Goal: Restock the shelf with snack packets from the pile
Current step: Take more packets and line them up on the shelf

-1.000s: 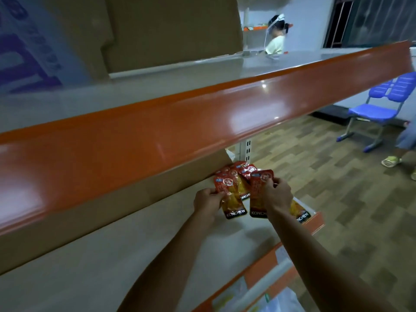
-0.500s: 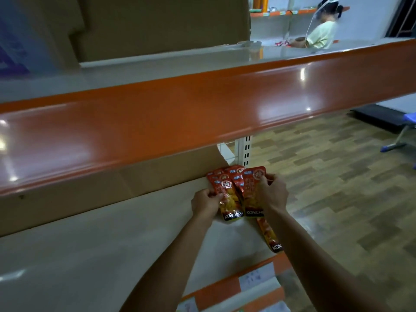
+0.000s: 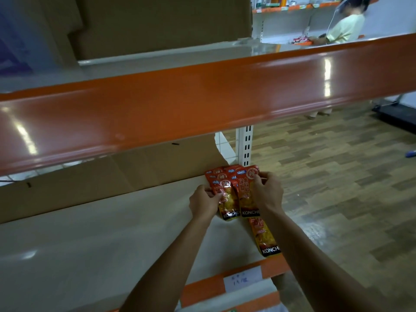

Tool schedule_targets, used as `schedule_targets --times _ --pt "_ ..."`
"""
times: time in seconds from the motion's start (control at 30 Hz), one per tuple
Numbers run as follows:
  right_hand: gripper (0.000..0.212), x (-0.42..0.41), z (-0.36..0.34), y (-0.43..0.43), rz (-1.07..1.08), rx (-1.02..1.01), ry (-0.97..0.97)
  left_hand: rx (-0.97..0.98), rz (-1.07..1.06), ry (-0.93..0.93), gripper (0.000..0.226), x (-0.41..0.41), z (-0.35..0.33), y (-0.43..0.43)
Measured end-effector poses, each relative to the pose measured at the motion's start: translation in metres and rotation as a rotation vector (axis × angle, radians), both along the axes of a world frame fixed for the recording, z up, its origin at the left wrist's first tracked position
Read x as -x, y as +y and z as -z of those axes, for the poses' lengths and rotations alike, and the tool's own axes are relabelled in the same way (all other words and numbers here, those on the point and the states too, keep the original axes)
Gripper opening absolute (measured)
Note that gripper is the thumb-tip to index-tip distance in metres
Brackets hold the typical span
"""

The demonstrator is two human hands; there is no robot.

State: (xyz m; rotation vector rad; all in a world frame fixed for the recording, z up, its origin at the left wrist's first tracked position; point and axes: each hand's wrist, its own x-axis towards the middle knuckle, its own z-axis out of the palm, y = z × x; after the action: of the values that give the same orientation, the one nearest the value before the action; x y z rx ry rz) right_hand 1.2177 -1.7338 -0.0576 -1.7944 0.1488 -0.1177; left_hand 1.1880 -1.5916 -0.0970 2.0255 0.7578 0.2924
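Packets (image 3: 235, 195) btwn L grip (image 3: 203, 202), R grip (image 3: 267, 194)

One left hand (image 3: 203, 202), one right hand (image 3: 267, 194), three front snack packets (image 3: 227, 200), more overlapped behind, count unclear, two orange-edged shelves (image 3: 202, 97), one price label (image 3: 243, 279), one background person (image 3: 344, 28)

Left hand (image 3: 203, 202) reaching forward, fingers curled in a pinch, right hand (image 3: 267, 194) near it, fingers pinching too

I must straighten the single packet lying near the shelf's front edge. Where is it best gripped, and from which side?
Likely the near KONCHEW end of the lone snack packet, pinched from the aisle side: it lies flat, that end is free by the shelf front, while the right hand crowds its far end.
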Motion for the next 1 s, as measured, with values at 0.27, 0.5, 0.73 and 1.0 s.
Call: schedule_targets --times 0.27,0.5,0.73,1.0 --pt "0.022 0.003 0.005 0.012 -0.084 -0.009 0.004 0.042 0.13 -0.257 0.026 0.006 -0.017 -0.016" --pt "0.031 0.006 0.012 0.003 -0.089 0.27 -0.127 0.154 0.092 -0.307 0.042 0.017 -0.005 -0.008" --pt "0.036 0.007 0.028 -0.006 -0.19 0.612 -0.235 0.036 0.085 -0.188 0.053 0.025 0.006 0.001" --pt "0.035 0.009 0.04 -0.002 -0.265 0.761 -0.234 -0.141 0.075 -0.084 0.052 0.025 0.007 -0.013"
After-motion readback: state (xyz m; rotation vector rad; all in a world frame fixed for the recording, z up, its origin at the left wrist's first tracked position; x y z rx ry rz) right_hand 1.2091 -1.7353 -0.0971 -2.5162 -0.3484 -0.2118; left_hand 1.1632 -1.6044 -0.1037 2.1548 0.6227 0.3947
